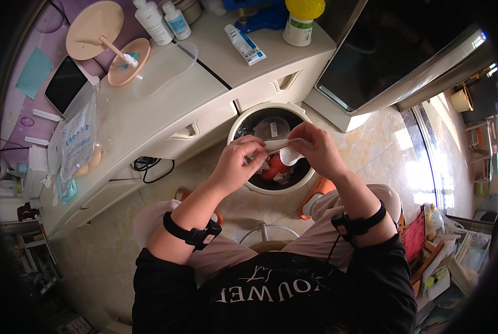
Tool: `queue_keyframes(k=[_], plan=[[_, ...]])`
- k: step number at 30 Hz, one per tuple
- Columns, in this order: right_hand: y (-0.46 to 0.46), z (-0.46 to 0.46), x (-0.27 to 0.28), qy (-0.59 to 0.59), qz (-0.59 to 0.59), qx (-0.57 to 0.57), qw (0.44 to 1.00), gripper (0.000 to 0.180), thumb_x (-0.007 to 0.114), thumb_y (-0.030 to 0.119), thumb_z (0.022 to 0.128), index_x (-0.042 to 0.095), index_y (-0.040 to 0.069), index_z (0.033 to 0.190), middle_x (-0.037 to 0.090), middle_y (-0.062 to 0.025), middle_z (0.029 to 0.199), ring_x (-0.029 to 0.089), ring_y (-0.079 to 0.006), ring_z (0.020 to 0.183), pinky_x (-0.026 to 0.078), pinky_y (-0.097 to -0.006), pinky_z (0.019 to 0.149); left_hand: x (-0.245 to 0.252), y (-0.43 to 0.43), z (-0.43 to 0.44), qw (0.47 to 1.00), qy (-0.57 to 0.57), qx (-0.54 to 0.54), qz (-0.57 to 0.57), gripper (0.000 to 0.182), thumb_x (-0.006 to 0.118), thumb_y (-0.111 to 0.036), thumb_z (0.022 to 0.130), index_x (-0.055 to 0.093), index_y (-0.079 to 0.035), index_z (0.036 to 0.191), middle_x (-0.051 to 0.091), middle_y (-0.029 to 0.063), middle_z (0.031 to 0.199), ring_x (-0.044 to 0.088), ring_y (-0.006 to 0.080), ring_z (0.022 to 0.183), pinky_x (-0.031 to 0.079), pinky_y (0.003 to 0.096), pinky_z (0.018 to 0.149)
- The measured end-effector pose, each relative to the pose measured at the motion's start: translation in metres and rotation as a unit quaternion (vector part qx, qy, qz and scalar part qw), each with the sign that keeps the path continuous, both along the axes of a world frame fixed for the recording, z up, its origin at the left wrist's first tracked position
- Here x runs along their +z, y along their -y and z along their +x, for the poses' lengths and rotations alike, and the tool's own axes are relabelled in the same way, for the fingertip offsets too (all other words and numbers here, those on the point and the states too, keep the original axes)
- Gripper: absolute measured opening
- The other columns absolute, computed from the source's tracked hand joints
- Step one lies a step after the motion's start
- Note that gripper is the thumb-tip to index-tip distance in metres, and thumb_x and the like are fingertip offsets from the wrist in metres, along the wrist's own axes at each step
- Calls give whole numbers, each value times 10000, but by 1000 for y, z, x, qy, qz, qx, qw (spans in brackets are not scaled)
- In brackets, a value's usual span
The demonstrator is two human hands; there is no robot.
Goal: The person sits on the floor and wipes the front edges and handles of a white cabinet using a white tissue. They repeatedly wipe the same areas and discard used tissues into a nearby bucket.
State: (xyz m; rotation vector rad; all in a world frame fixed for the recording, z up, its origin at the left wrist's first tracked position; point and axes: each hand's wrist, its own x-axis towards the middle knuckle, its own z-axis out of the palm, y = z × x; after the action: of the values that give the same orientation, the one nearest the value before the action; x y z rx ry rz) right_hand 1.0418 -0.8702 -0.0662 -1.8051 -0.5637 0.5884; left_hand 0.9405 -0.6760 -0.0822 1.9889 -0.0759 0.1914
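Note:
Over a round trash bin (pixel 301 183), my left hand (pixel 242 160) and my right hand (pixel 315 150) pinch a thin white strip (pixel 276 145) between them. What the strip is made of cannot be told. From my right fingers hangs a rounded white piece (pixel 290 156), maybe part of the same thing. Inside the bin's dark lining lie a clear plastic container (pixel 272 127) with a label, a red item (pixel 275 167) and crumpled tissue (pixel 282 178). My fingers partly cover the bin's contents.
A cream dresser (pixel 148 108) with drawers bears a round mirror, bottles, a tube (pixel 245 45), a clear tray (pixel 165 71), a dark tablet (pixel 66 85) and a plastic bag (pixel 80 137). Cables (pixel 153 169) hang below. A dark glossy appliance (pixel 382 54) stands right of the bin.

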Motion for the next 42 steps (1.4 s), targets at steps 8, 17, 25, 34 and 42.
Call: queue_keyframes(k=[8, 17, 25, 34, 42], plan=[[0, 0, 2, -39, 50, 27, 998, 168, 559, 74, 846, 550, 33, 1008, 605, -27, 804, 562, -99, 762, 469, -256, 703, 2, 0, 0, 1000, -22, 4, -9, 96, 626, -91, 822, 629, 1, 845, 611, 89, 891, 603, 228, 770, 477, 310, 677], [5, 7, 10, -51, -30, 123, 991, 256, 580, 151, 883, 579, 5, 1094, 645, -42, 843, 574, -85, 771, 467, -247, 701, 0, -8, 2, 995, -34, -28, -90, 95, 603, -87, 852, 598, 5, 826, 570, 70, 839, 566, 185, 766, 446, 283, 692], [7, 3, 12, -65, -11, 87, 994, 239, 563, 213, 910, 625, -3, 991, 639, -54, 765, 552, -79, 703, 463, -248, 647, 6, -3, 0, 999, -14, -10, -33, 91, 605, -75, 854, 597, 13, 830, 573, 72, 809, 573, 189, 726, 460, 282, 655], [-1, -5, 21, 34, -50, 103, 993, 219, 581, 217, 902, 617, 3, 874, 591, -74, 653, 481, -103, 583, 435, -275, 565, 7, -3, -1, 985, -102, -12, -136, 128, 571, -117, 902, 596, 9, 910, 631, 44, 903, 575, 103, 835, 458, 249, 763], [-3, -8, 14, 31, -30, 137, 990, 189, 580, 179, 896, 606, -5, 857, 570, -116, 646, 491, -160, 556, 431, -305, 556, 8, 2, -2, 977, -127, -48, -167, 146, 584, -143, 907, 588, -2, 944, 616, 8, 843, 551, 68, 806, 461, 238, 748]])
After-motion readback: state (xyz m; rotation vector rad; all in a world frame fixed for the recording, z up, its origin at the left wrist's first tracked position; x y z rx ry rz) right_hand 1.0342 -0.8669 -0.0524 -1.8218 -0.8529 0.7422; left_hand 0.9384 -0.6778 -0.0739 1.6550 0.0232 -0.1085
